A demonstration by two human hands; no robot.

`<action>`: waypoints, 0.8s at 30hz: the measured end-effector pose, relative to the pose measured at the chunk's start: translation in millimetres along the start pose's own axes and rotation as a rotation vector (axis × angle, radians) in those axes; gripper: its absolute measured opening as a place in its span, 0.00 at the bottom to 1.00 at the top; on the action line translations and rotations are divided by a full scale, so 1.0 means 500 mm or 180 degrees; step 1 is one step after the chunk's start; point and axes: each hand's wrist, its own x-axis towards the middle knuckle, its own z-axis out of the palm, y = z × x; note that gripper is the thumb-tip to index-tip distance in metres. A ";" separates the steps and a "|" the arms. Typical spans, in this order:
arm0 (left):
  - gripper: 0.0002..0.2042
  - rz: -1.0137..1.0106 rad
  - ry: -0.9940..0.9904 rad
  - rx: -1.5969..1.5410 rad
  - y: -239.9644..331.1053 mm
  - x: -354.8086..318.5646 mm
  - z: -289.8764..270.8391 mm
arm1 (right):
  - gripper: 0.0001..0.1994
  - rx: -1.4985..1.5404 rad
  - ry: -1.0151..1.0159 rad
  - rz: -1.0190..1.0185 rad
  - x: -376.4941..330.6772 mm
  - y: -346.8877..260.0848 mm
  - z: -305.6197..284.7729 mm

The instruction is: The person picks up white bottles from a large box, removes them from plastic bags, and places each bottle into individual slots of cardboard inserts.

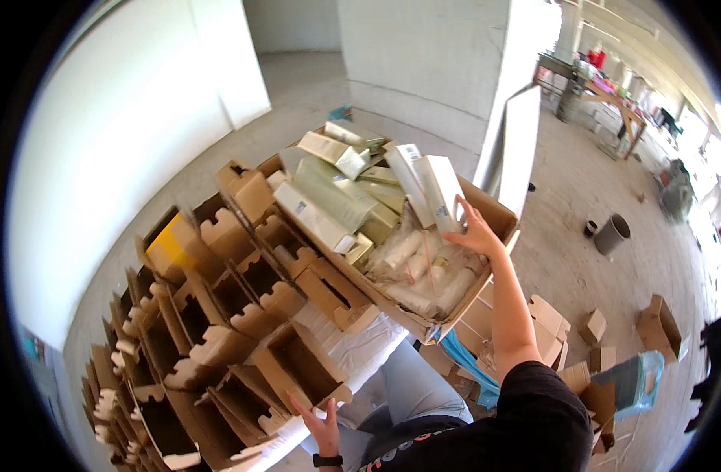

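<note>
- my right hand point(477, 230) reaches into a large open brown cardboard carton point(492, 208), its fingers spread against the lower right edge of a tall white rectangular box point(439, 189); i cannot tell whether they pinch it.
- that box stands tilted inside the carton, whose right wall is just beside my hand.
- my left hand point(322, 429) is low, thumb and fingers spread apart, at the near end of a small open brown cardboard box point(272, 379); i cannot tell whether they touch it.
- one second tall white box point(408, 173) leans beside the first, making two; the pale green and white boxes point(313, 216) overlap too much to count.
- at least three white cylinders point(403, 248) in clear plastic film lie at the carton's near end.
- open brown dividered boxes point(219, 342) crowd the carton's left edge, too overlapped to count.
- rightward, grey concrete floor point(565, 204) stretches between the carton and one grey bucket point(612, 234).
</note>
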 end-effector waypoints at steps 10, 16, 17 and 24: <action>0.49 -0.0076 0.0057 0.0109 -0.006 -0.002 -0.006 | 0.47 -0.0136 0.1043 -0.0271 -0.008 -0.118 -0.043; 0.49 -0.0087 0.0017 0.0085 -0.008 -0.002 -0.006 | 0.40 -0.0964 0.2176 -0.0871 -0.004 -0.197 -0.037; 0.49 -0.0091 0.0014 0.0071 -0.009 -0.002 -0.007 | 0.37 -0.0932 0.2206 -0.0879 -0.001 -0.214 -0.029; 0.49 -0.0190 -0.0010 0.0136 0.006 -0.006 -0.009 | 0.36 -0.0773 0.2425 -0.0897 0.038 -0.292 0.008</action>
